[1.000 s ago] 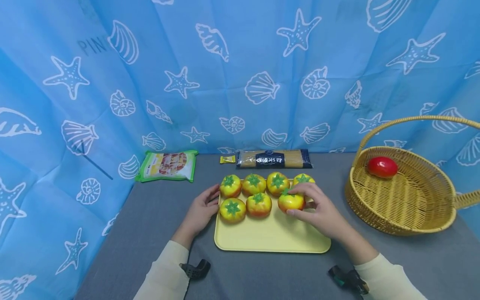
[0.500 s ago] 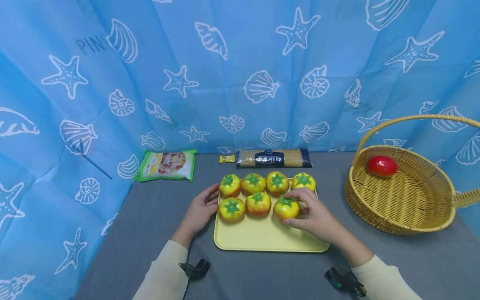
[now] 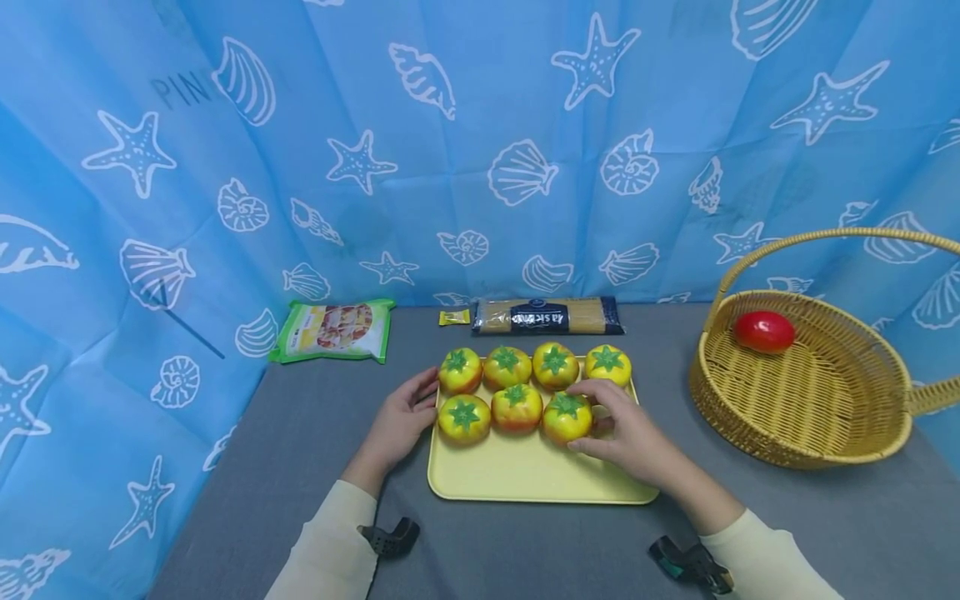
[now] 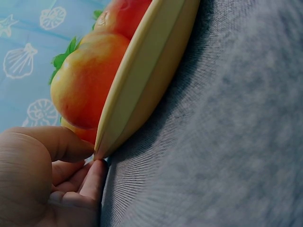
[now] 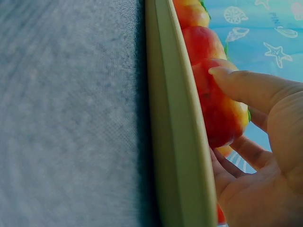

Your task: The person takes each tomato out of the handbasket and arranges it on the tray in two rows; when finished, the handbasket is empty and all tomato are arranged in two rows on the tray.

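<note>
On the yellow tray sit several yellow-red toy tomatoes with green star-shaped tops, in a back row and a front row. My right hand holds the tomato at the right end of the front row, thumb on its near side and fingers around the far side. That tomato stands beside its neighbour in the right wrist view. My left hand pinches the tray's left rim, thumb above and fingers below, as the left wrist view shows at the tray corner.
A wicker basket with a tall handle stands at the right, a red oval fruit inside. Behind the tray lie a pasta packet and a small yellow packet. A green-edged food bag lies back left.
My right hand has moved left with the tomato, bringing it down close beside the middle one of the front row. The left hand stays at the tray's edge.
</note>
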Motion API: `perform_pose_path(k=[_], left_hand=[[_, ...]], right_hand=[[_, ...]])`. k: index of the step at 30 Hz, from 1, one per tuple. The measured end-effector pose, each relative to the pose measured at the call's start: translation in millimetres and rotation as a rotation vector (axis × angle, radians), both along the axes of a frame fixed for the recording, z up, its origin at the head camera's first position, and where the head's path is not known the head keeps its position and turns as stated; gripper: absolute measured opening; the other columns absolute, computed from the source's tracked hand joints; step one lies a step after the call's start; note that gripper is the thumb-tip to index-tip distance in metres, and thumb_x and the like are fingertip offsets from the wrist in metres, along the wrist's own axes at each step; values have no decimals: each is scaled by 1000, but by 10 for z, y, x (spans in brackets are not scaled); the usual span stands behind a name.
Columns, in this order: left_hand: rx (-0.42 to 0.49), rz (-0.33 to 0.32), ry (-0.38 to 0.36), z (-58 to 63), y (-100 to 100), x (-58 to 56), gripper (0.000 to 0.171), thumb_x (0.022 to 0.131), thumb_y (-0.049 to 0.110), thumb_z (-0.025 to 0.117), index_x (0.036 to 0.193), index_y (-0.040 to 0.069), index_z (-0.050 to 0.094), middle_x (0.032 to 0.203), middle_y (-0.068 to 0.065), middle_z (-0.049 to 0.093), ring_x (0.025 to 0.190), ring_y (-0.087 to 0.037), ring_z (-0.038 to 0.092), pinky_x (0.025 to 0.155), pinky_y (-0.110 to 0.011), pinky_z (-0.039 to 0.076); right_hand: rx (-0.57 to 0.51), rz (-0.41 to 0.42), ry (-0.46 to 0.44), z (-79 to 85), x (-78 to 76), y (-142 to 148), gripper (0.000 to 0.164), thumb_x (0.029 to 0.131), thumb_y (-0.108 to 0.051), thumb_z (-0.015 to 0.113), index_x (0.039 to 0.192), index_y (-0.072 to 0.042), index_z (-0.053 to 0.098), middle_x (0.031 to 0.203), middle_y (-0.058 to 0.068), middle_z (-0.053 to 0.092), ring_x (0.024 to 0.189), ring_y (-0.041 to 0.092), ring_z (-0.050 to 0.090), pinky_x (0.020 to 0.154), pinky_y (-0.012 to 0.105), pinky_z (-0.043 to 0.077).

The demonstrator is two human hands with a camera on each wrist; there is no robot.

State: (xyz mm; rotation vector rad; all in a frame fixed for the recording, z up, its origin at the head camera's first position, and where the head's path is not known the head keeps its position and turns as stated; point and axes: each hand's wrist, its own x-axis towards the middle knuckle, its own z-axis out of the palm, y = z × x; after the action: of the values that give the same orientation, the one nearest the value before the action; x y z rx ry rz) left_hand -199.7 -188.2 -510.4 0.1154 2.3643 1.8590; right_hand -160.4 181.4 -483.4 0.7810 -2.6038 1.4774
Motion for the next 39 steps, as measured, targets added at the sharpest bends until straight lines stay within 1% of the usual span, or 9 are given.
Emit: perform_pose_path(k=[4,9,12,18,20,25,30,36,39], left_hand=[[8,4,-7,-1,-3,-4,72,95,-5,62,165,0,43,159,-22,52,143,-34,55,116,-42,49],[6,3,-7,0,-4,0,72,96,-5,62,165,0,43,160,-21,52,143,-34,56,116,-41,49],[2,1,-5,-3,-1,1,72,96,-5,62,165,0,43,159,-22,52,142,-34,56,116,-42,49],[-11,2,-2,-2,2,0,72,96,-4,62,165,1,44,159,-18,53,142,-31,56,114,-39,51],[-9,0,3,-2,1,4,72,96,-4,62,165,0,43,159,-20,53,142,-32,56,114,-39,51],[11,-7,5,0,2,14,73,95,-5,61,165,-3,41,160,-23,51,142,-36,56,114,-39,51],[12,-5,1,9,5,12,73,95,-5,61,165,-2,41,161,-22,50,142,-35,56,114,-38,50],[16,-4,2,19,5,8,72,96,-6,60,165,-2,41,162,-22,50,143,-34,55,115,-39,50],[13,-5,4,16,2,7,72,96,-6,60,165,-2,41,162,-22,50,144,-35,55,115,-40,50]], right_hand=[[-10,-4,-13,11,5,-2,69,79,8,92,142,1,62,142,20,55,120,36,59,90,40,66],[-20,-21,-39,30,7,4,70,81,12,88,144,2,59,143,25,51,122,41,60,95,44,64],[-23,-19,-51,44,8,8,70,82,13,86,145,3,58,144,27,51,123,43,60,95,45,64],[-45,-16,-71,56,9,24,76,80,10,90,148,4,55,143,27,52,123,43,60,95,44,64],[-51,-12,-73,53,8,29,77,80,9,91,148,4,55,143,26,52,123,43,60,95,44,64],[-56,-6,-72,46,5,45,74,83,8,88,149,5,54,143,26,54,124,43,60,95,46,64],[-68,11,-90,35,-1,60,74,85,9,86,151,4,53,146,26,54,124,44,60,97,49,63],[-86,27,-135,24,-11,80,74,87,8,85,153,3,51,150,26,52,127,44,59,100,50,62],[-94,36,-141,25,-14,86,74,87,7,84,153,4,50,151,27,51,128,45,59,100,50,61]])
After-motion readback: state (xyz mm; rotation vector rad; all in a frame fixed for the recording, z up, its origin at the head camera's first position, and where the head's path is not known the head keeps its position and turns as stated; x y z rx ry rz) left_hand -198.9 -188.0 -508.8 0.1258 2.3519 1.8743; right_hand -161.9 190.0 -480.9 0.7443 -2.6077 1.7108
